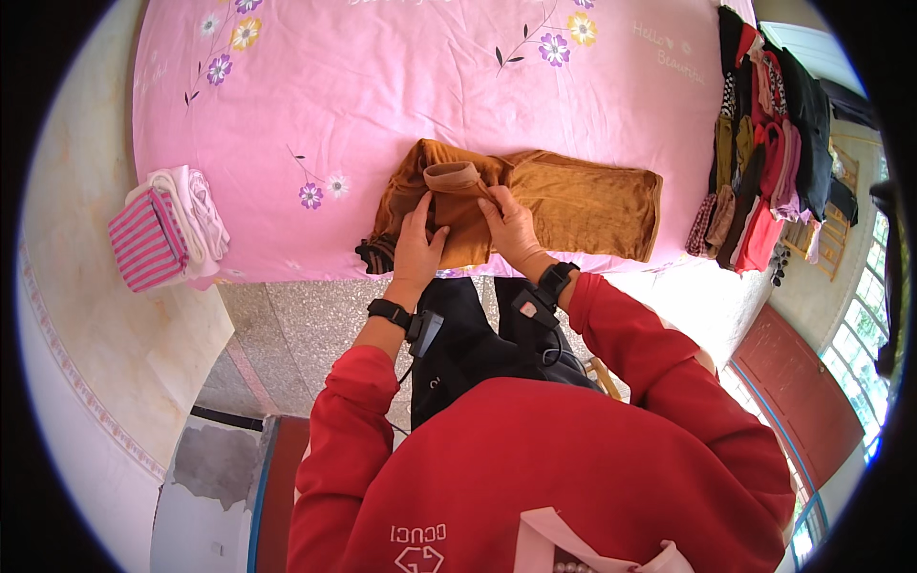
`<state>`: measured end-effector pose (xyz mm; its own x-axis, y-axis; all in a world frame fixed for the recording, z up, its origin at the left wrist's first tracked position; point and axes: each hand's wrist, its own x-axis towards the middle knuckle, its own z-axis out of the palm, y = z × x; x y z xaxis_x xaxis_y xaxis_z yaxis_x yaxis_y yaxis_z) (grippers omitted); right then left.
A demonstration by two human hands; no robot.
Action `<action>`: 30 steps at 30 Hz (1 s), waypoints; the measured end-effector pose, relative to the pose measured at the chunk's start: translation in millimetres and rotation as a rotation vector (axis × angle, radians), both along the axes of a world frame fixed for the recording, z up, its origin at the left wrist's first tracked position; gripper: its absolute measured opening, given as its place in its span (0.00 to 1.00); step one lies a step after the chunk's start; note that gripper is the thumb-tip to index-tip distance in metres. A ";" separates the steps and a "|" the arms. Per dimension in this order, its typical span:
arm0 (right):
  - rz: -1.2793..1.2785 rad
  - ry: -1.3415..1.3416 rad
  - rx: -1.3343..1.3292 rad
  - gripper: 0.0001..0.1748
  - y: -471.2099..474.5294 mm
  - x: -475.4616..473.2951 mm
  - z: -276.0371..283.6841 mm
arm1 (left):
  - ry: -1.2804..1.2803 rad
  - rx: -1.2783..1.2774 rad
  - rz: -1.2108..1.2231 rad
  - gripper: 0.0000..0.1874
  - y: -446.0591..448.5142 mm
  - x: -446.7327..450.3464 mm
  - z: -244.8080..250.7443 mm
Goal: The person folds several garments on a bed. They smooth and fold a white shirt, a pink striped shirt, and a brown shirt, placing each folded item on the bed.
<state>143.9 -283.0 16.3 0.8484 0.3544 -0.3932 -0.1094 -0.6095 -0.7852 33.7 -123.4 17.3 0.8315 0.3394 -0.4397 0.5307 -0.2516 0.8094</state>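
Note:
A brown velvet-like garment (pixel 584 204) lies near the front edge of the bed, its right part spread flat. Its left part is folded and bunched, with a ring-shaped band, a collar or cuff, standing up in the middle. Dark striped cloth (pixel 374 256) shows at its left end. My left hand (pixel 418 247) holds the cloth just below and left of the band, thumb apart from the fingers. On the band's right side, my right hand (pixel 512 228) pinches the fabric between thumb and fingers. The fingertips are partly hidden in the folds.
A pink flowered sheet (pixel 430 86) covers the bed. Folded clothes (pixel 150 240), pink-and-grey striped on top, are stacked at its left corner. Many garments (pixel 770 150) lie piled along the right edge. Straps with small devices (pixel 426 331) sit on both wrists, with cables hanging.

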 end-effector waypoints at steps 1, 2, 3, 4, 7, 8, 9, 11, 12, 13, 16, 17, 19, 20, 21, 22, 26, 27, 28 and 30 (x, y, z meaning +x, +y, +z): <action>-0.014 0.026 -0.051 0.13 -2.0 0.1 -1.4 | -0.001 0.028 -0.015 0.35 0.3 -1.8 1.3; -0.106 0.080 -0.067 0.14 -3.4 0.9 -3.4 | 0.031 0.050 -0.031 0.36 0.6 -3.2 2.8; -0.122 0.028 -0.074 0.16 -3.9 0.5 -5.1 | 0.033 0.023 -0.029 0.35 0.7 -4.6 4.3; -0.130 0.027 -0.106 0.17 -3.6 -1.2 -6.0 | 0.070 -0.010 -0.026 0.35 1.3 -6.4 6.2; -0.107 -0.182 -0.148 0.24 3.0 -13.8 -4.4 | -0.091 0.338 -0.051 0.35 7.2 -13.2 10.3; -0.131 -0.235 -0.136 0.26 7.1 -20.7 -2.6 | -0.194 0.519 -0.072 0.34 10.4 -14.8 9.4; -0.152 -0.310 -0.117 0.27 11.3 -28.3 -0.1 | -0.111 0.533 -0.004 0.35 14.2 -19.4 9.4; -0.068 -0.276 -0.150 0.32 22.3 -43.5 3.6 | -0.046 0.772 0.137 0.38 22.9 -25.1 3.6; -0.051 -0.286 -0.160 0.36 29.3 -46.8 3.0 | 0.036 0.724 0.167 0.38 27.6 -28.5 0.1; -0.034 -0.178 -0.226 0.41 36.2 -50.1 2.4 | 0.116 0.676 0.197 0.39 31.5 -31.0 -3.9; -0.118 0.022 -0.340 0.46 55.5 -40.8 -8.4 | 0.269 0.440 0.160 0.39 31.9 -34.0 -13.6; -0.095 0.085 -0.389 0.47 59.4 -35.1 -12.4 | 0.328 0.341 0.121 0.39 30.4 -33.5 -14.2; -0.055 0.147 -0.460 0.46 64.3 -30.3 -16.4 | 0.171 0.082 0.164 0.31 24.3 -26.2 -12.6; -0.052 0.199 -0.466 0.45 63.3 -28.0 -17.4 | 0.096 -0.073 0.208 0.29 19.0 -20.7 -9.3; -0.072 0.195 -0.406 0.44 59.5 -26.1 -17.2 | 0.066 -0.231 0.258 0.27 12.7 -13.8 -4.6; -0.068 0.212 -0.358 0.44 53.2 -23.2 -16.8 | 0.085 -0.296 0.253 0.24 5.8 -9.1 3.9; 0.019 0.115 -0.010 0.31 4.1 -3.7 -10.2 | -0.039 -0.464 0.111 0.29 -37.1 17.7 42.7; -0.063 0.217 0.110 0.31 -9.8 5.2 -10.0 | -0.126 -0.425 0.033 0.32 -50.3 28.1 50.1; -0.173 0.587 0.399 0.35 -30.0 16.5 -8.5 | -0.103 -0.438 -0.005 0.34 -64.1 38.2 56.5; -0.348 1.043 0.470 0.38 -67.7 31.9 -4.7 | -0.079 -0.410 -0.093 0.37 -93.8 58.3 65.5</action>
